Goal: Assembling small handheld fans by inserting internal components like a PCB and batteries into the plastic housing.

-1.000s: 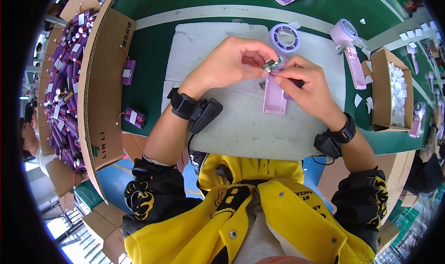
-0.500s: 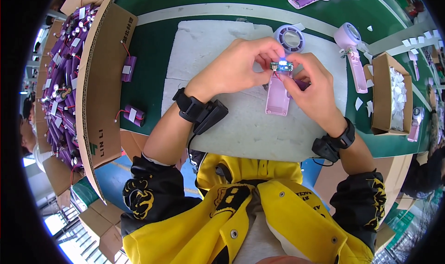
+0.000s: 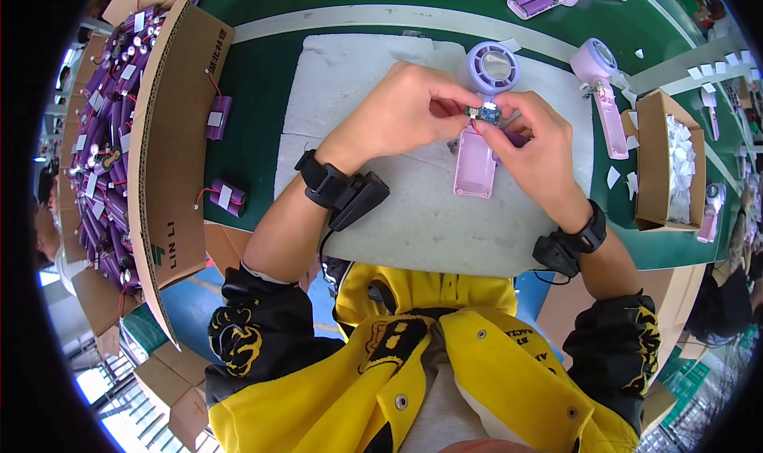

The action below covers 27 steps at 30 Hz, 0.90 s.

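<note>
A lilac handheld fan lies on the white foam sheet, its open pink handle pointing toward me. Over the top of that handle, my right hand pinches a small green-and-blue circuit board between thumb and fingers. Part of a purple battery shows under the same hand; whether its fingers grip it is hidden. My left hand is closed in a pinch at the board's left end, by a small pale connector and a thin red wire. Its fingertips hide exactly what they hold.
A tall cardboard box of purple batteries stands left, with two loose batteries beside it. Another opened fan lies right, near a small box of white paper pieces. More fans lie on the green surface beyond a pale strip.
The bright blue-white glow on the circuit board has faded, and the board looks tilted differently. The far fans have shifted slightly right. Both hands stay almost in place.
</note>
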Each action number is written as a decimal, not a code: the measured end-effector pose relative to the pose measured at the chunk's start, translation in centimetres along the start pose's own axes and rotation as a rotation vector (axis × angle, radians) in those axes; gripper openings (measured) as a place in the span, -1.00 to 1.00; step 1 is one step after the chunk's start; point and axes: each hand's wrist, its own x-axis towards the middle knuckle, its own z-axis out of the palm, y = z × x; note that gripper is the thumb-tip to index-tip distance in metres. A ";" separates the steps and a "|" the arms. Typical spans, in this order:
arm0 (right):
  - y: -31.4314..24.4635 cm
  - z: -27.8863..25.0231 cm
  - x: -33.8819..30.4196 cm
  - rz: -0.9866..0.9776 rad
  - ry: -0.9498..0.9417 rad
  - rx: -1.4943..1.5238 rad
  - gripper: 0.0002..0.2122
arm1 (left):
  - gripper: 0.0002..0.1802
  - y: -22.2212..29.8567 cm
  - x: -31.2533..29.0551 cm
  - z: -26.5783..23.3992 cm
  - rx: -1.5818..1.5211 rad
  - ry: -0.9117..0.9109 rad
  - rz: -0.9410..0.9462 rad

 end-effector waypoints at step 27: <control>-0.4 -0.3 -0.2 0.048 -0.033 0.040 -0.74 | -0.76 -1.3 0.1 0.7 -0.005 0.078 0.153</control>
